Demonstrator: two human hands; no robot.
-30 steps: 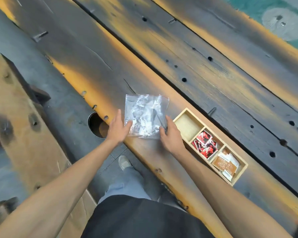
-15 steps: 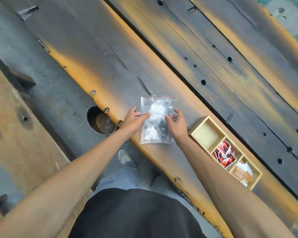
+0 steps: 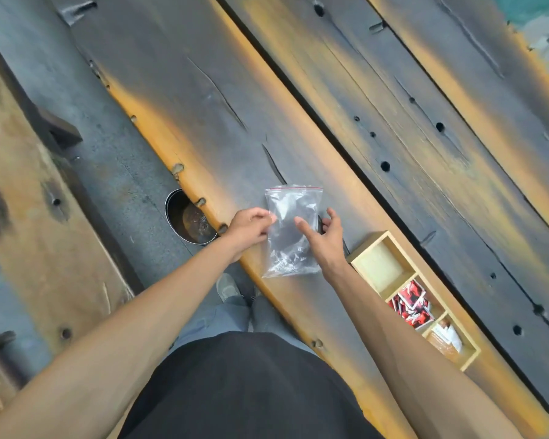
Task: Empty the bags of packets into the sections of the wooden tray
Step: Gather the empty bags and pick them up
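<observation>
**Inspector A:** Since the frame half a second back, the clear plastic zip bag with the red seal line (image 3: 292, 231) has gone from bulging with pale contents to looking flat and nearly see-through. The right hand (image 3: 325, 239) has loosened: its fingers are now spread and relaxed against the bag's right edge, no longer curled on it. Whether a dark item sits behind those fingers, I cannot tell.

**Inspector B:** And the left?

**Inspector A:** The left hand (image 3: 251, 231) pinches the bag's left edge between thumb and fingers. The bag lies over the near edge of the table, between the two hands.

**Inspector B:** Surface and surroundings?

**Inspector A:** A heavy dark plank table with worn orange edges (image 3: 178, 90), bored with round holes and split by a long gap. Below it, grey flooring; a weathered wooden bench (image 3: 29, 217) at left; one round dark metal bin (image 3: 187, 220) partly under the table edge.

**Inspector B:** Count, please.

**Inspector A:** One bag. One light wooden tray with three sections (image 3: 469, 359), just right of the right hand. Far section: bare. Middle: a heap of red-and-white packets (image 3: 409, 307), too jumbled to count. Near section: brown-and-white packets (image 3: 446, 339), number unclear.
</observation>
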